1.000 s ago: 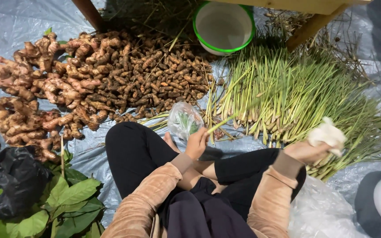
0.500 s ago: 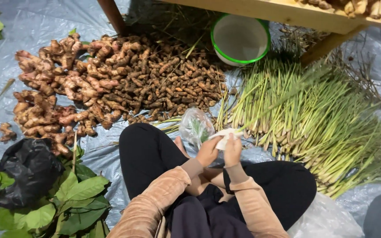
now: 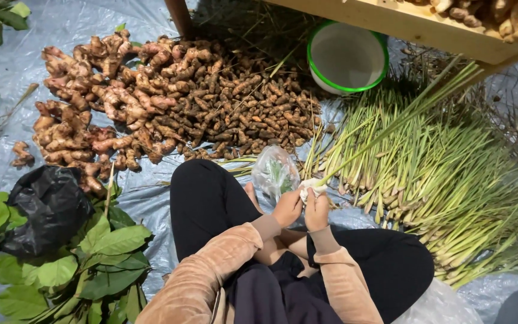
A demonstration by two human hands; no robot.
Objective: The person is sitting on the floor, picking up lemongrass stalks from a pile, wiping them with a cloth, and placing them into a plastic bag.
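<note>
I sit cross-legged on a grey tarp. My left hand (image 3: 287, 207) and my right hand (image 3: 317, 208) meet in front of my knees, both gripping the white base end of a long lemongrass stalk (image 3: 391, 126) that slants up to the right. A clear plastic bag (image 3: 275, 173) with some greens inside lies just beyond my left hand. The big heap of lemongrass stalks (image 3: 451, 180) spreads to my right.
Piles of galangal (image 3: 103, 96) and small brown turmeric roots (image 3: 253, 108) lie ahead on the tarp (image 3: 67, 24). A white bowl with a green rim (image 3: 347, 57) sits under a wooden shelf (image 3: 427, 27). A black bag (image 3: 46, 207) and green leaves (image 3: 103, 264) lie at my left.
My right hand came back from the lemongrass heap on the right to meet my left hand in front of me, bringing a stalk. The camera view shifted left and up.
</note>
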